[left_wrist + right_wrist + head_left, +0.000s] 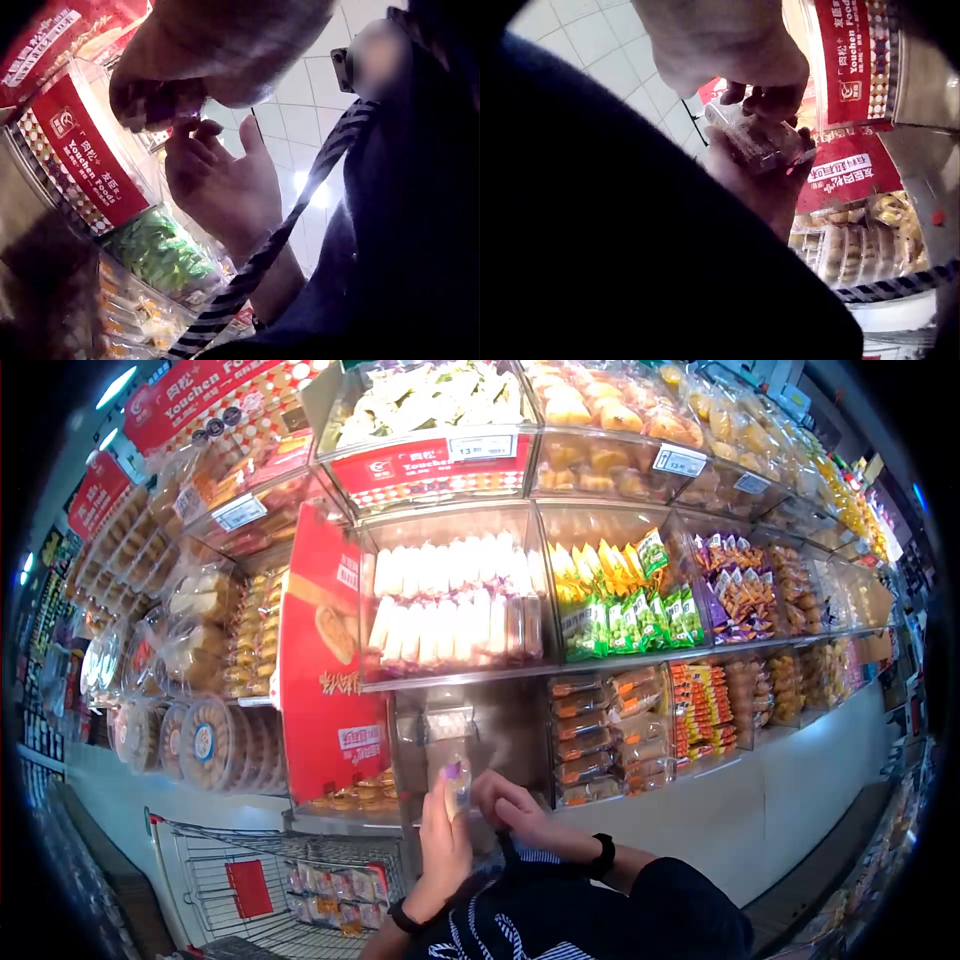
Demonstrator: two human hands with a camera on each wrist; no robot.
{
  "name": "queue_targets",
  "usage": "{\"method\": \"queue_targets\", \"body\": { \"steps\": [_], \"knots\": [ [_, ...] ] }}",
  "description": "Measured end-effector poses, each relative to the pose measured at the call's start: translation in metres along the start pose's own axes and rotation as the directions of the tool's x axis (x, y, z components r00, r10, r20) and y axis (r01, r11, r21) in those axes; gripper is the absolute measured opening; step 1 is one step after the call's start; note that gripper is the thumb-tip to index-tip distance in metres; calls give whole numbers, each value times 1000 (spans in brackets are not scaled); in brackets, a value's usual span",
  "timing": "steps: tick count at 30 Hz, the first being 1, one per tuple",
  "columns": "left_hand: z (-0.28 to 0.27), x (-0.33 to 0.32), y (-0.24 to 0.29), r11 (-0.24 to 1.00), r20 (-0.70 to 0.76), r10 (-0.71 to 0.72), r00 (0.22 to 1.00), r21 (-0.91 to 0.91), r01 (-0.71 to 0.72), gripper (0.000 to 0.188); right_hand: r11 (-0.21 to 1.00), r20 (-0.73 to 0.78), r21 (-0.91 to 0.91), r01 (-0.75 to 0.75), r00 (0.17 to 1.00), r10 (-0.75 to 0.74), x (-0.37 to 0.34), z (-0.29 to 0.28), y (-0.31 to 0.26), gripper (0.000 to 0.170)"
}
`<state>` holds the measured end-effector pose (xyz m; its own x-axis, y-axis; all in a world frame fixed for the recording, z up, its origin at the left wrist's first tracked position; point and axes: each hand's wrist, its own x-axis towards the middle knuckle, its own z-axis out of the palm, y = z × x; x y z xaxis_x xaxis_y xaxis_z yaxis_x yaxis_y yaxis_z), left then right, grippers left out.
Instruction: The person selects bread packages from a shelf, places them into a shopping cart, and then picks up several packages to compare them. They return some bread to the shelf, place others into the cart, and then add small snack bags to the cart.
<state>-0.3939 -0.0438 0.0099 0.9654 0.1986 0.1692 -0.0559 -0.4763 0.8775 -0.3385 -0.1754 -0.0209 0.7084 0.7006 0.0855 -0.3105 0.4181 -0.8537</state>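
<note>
My left hand (447, 850) holds a small clear-wrapped snack pack (456, 782) upright in front of the shelves. The pack has a pale filling and a purple mark. Beside it on the right is my right hand (520, 812), its fingers bent towards the pack. In the right wrist view the clear wrapper (754, 139) shows between the two hands, right under the right fingers. The left wrist view has the right hand (225, 187) with its thumb apart from the fingers, fingertips close to the purple part of the pack.
Ahead stands a tiered display with bins of white wrapped snacks (445, 600), green packets (640, 622) and brown packaged snacks (610, 735). A red cardboard sign (325, 650) juts out at left. A wire shopping cart (250, 860) holding several packs stands at lower left.
</note>
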Motion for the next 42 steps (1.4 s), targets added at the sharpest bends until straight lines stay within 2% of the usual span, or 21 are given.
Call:
{"method": "queue_targets", "body": {
  "steps": [4, 10, 12, 15, 21, 22, 24, 25, 26, 28, 30, 31, 33, 34, 35, 36, 37, 39, 40, 41, 42],
  "knots": [
    [23, 18, 10, 998, -41, -38, 998, 39, 40, 49, 975, -51, 209, -73, 995, 86, 10, -21, -5, 46],
    [46, 48, 23, 996, -62, -31, 998, 85, 36, 48, 901, -110, 434, -23, 991, 78, 27, -43, -16, 46],
    [48, 64, 31, 995, -35, -11, 999, 95, 14, 48, 895, -117, 447, -12, 990, 72, 35, -52, -26, 37],
    [54, 88, 37, 979, 25, 105, 994, 175, -107, 48, 873, -174, 488, -22, 977, 122, 47, -69, -40, 42],
    [61, 150, 66, 985, 157, 157, 975, 53, -167, 42, 858, -228, 458, 232, 964, -139, 68, -100, -67, 42],
    [63, 163, 64, 997, 153, 46, 987, 60, -55, 36, 837, -312, 447, 316, 932, -186, 72, -106, -70, 40],
    [67, 210, 69, 972, 141, -235, 962, 51, 230, 32, 873, -462, 23, 488, 779, -423, 77, -117, -76, 41],
    [74, 236, 58, 975, 84, -193, 978, -95, 201, 32, 822, -479, -208, 530, 677, -558, 77, -131, -62, 33],
    [84, 264, 40, 958, 22, -158, 987, -238, 158, 34, 781, -486, -441, 442, 614, -622, 75, -135, -62, 31],
    [105, 322, 8, 877, 61, -325, 944, -354, 325, 32, 575, -438, -801, 163, 495, -750, 74, -140, -62, 30],
    [120, 357, 8, 892, 77, -390, 917, -215, 398, 31, 387, -307, -916, 106, 435, -846, 78, -150, -55, 41],
    [126, 376, -2, 911, 123, -403, 907, -35, 410, 33, 308, -262, -951, 40, 427, -865, 81, -154, -53, 42],
    [138, 390, -1, 892, 159, -416, 895, -118, 436, 40, 121, -157, -987, -106, 455, -877, 83, -165, -39, 44],
    [140, 391, 2, 894, 161, -422, 892, -87, 439, 43, 122, -122, -992, -23, 359, -925, 93, -168, -33, 43],
    [143, 393, 5, 895, 163, -428, 889, -56, 442, 45, 47, -89, -992, -116, 394, -915, 93, -169, -29, 44],
    [148, 399, -7, 914, 169, -399, 901, -3, 405, 47, -31, -63, -978, -206, 433, -899, 93, -168, -29, 45],
    [154, 421, -59, 917, 204, -220, 954, 377, 131, 44, -30, -70, -975, -221, 432, -899, 94, -169, -27, 42],
    [160, 425, -85, 904, 284, -260, 923, 407, 129, 39, -22, -86, -965, -262, 390, -917, 96, -170, -23, 37],
    [160, 415, -57, 887, 276, -317, 907, 425, 181, 38, -16, -94, -959, -283, 371, -924, 98, -170, -21, 34],
    [160, 410, -31, 799, 300, -214, 930, 601, -10, 30, -39, -74, -951, -308, 346, -935, 99, -169, -23, 32],
    [161, 407, -20, 723, 316, -210, 925, 688, -71, 29, -43, -70, -951, -307, 347, -935, 101, -170, -21, 32]
  ]
}}
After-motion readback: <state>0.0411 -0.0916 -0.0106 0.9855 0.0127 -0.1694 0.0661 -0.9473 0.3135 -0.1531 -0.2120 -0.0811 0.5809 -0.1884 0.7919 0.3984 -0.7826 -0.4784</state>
